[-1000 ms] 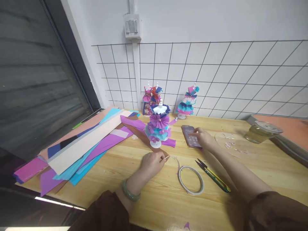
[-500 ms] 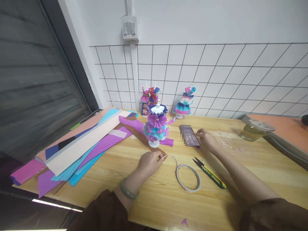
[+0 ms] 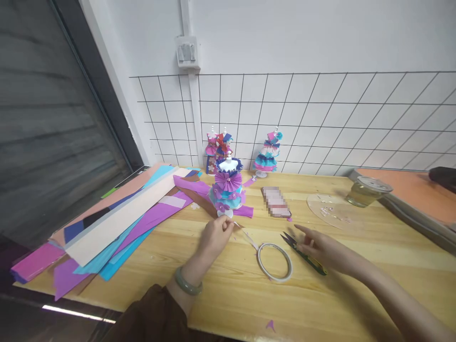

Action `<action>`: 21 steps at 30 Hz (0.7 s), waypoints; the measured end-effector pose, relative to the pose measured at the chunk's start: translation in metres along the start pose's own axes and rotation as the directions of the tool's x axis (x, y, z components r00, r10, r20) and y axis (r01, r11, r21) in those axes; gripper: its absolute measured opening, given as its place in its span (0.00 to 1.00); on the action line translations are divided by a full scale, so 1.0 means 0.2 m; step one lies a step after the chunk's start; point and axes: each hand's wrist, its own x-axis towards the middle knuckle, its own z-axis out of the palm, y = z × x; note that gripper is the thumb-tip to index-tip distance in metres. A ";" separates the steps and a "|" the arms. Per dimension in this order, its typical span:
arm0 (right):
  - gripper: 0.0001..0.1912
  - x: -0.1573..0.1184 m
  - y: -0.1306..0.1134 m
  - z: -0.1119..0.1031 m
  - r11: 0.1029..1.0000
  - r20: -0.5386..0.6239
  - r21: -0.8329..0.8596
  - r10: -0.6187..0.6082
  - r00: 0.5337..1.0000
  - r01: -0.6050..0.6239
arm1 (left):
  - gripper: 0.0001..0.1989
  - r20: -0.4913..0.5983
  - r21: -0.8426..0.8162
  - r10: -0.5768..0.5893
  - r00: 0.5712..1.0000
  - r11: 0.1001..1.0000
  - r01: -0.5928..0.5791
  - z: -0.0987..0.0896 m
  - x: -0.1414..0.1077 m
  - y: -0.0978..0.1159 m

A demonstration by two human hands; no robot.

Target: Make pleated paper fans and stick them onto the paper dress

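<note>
Phone (image 3: 276, 201) near right hand (image 3: 319, 246) is pixelated past reading.

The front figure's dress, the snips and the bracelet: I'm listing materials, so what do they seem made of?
Dress: thin matte paper, or perhaps fabric, judging by its crisp purple pleats and ruffled layers. Snips: blades probably metal, being slim, dark and pointed; handles likely plastic, being coloured green and yellow. Bracelet: smooth, pale green, softly shiny, possibly polished stone, though glass or plastic is possible.
</note>
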 end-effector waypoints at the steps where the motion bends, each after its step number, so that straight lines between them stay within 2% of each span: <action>1: 0.31 -0.04 0.01 0.02 1.000 -0.009 -0.017 -0.009 1.000 0.008 | 0.11 -0.018 -0.003 0.005 1.000 1.000 -0.005 0.00 0.00 0.00; 7: 0.27 -0.15 0.12 0.10 0.990 -0.151 -0.134 0.024 0.988 -0.045 | 0.11 -0.021 -0.012 0.022 1.000 1.000 -0.023 -0.01 0.00 0.00; 13: 0.25 -0.15 0.23 0.08 0.937 -0.299 -0.308 0.067 0.952 -0.163 | 0.10 0.033 0.027 0.003 0.999 1.000 -0.004 0.00 0.00 0.00; 15: 0.25 -0.11 0.21 0.08 0.914 -0.350 -0.373 0.024 0.937 -0.162 | 0.10 0.020 0.017 0.009 1.000 1.000 -0.010 0.00 0.00 -0.01; 18: 0.29 0.01 0.11 0.08 0.909 -0.375 -0.407 -0.076 0.924 -0.091 | 0.12 0.000 -0.010 0.012 1.000 1.000 -0.012 0.01 0.00 -0.01; 21: 0.35 0.16 -0.04 0.09 0.904 -0.413 -0.401 -0.035 0.910 -0.147 | 0.13 -0.005 -0.017 0.010 1.000 1.000 -0.010 0.01 0.00 -0.01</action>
